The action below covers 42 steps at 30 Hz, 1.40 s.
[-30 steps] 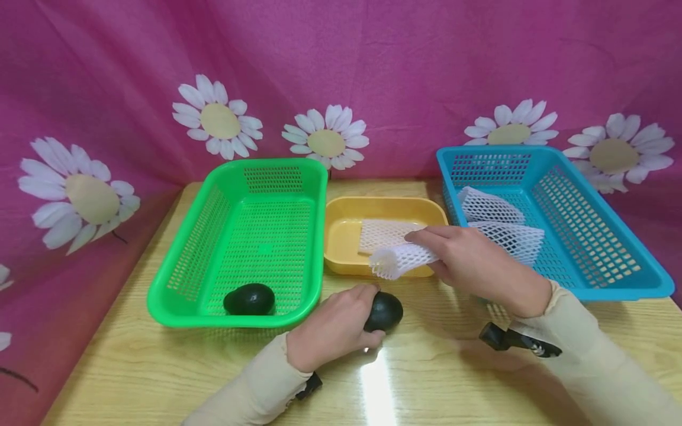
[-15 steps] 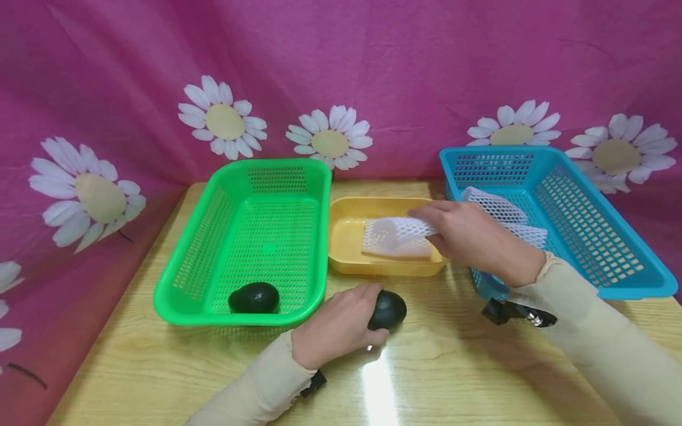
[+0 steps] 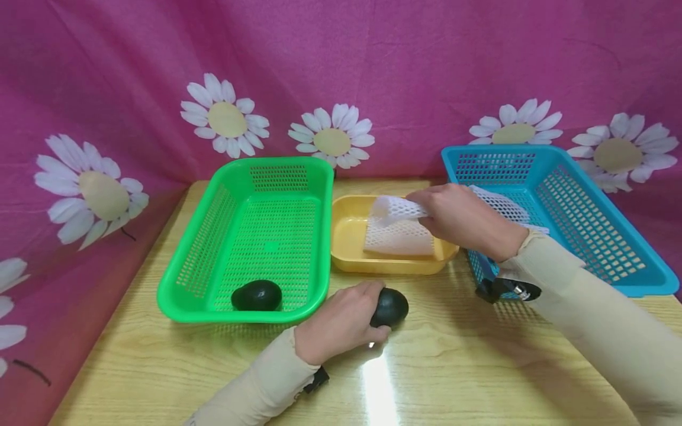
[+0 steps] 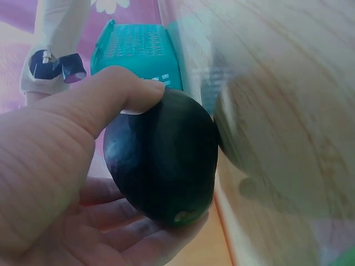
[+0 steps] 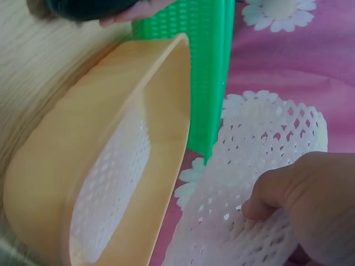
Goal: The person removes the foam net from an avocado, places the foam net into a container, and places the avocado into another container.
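Observation:
With fingers and thumb, my left hand (image 3: 341,322) grips a dark avocado (image 3: 392,307) on the table, in front of the yellow tray (image 3: 386,267); the left wrist view shows the thumb (image 4: 119,91) across its top. Above that tray, my right hand (image 3: 460,218) pinches a white foam net sleeve (image 3: 393,209), whose loose end points left. A second foam net (image 3: 401,241) lies flat in the tray. In the right wrist view, the held net (image 5: 244,183) hangs apart from the tray (image 5: 83,127).
At left stands a green basket (image 3: 178,296) with another avocado (image 3: 257,295) at its near end. A blue basket (image 3: 613,213) on the right contains foam nets (image 3: 501,204), partly hidden by my right arm. Behind everything hangs a pink flowered cloth (image 3: 405,71).
My right hand has moved away from me with the foam net, from the tray's near edge to above its far side. The left hand keeps its grip on the avocado in place.

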Available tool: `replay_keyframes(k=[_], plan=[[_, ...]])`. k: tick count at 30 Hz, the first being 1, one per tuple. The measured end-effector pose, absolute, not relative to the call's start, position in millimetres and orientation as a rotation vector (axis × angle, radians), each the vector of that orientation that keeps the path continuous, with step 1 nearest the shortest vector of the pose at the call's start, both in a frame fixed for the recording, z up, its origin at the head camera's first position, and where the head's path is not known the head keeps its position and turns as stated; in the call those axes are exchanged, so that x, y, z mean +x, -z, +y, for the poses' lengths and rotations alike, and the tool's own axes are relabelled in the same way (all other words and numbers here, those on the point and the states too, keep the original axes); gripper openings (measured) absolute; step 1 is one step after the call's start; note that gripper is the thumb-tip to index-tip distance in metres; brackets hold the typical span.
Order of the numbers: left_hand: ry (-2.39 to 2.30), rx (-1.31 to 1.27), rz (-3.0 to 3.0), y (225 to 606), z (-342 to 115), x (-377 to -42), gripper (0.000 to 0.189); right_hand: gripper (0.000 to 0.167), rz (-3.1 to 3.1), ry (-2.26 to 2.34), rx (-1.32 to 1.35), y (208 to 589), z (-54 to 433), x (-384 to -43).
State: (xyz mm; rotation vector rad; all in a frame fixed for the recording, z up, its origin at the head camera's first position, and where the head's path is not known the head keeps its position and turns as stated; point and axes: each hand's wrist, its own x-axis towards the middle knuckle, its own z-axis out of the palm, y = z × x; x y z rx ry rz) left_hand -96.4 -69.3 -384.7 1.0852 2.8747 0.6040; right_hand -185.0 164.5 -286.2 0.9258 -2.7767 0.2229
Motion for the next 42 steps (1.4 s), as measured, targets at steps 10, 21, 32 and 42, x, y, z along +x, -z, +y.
replay_keyframes(k=[10, 21, 32, 42], plan=[[-0.595, 1.079, 2.874, 384.9, -70.1, -97.2, 0.046, 0.012, -2.817, -0.148, 0.915, 288.3, 154.0, -206.4], [-0.573, 1.085, 2.889, 385.4, -69.8, -96.8, 0.048, 0.007, -2.849, -0.133, 0.909, 297.8, 146.8, -226.9], [-0.546, 1.089, 2.900, 385.9, -71.1, -97.7, 0.050, 0.009, -2.941, -0.107, 0.878, 305.5, 143.4, -237.9], [-0.546, 1.084, 2.899, 386.2, -70.7, -97.8, 0.049, 0.018, -3.050, -0.004, 0.829, 310.9, 140.9, -246.1]])
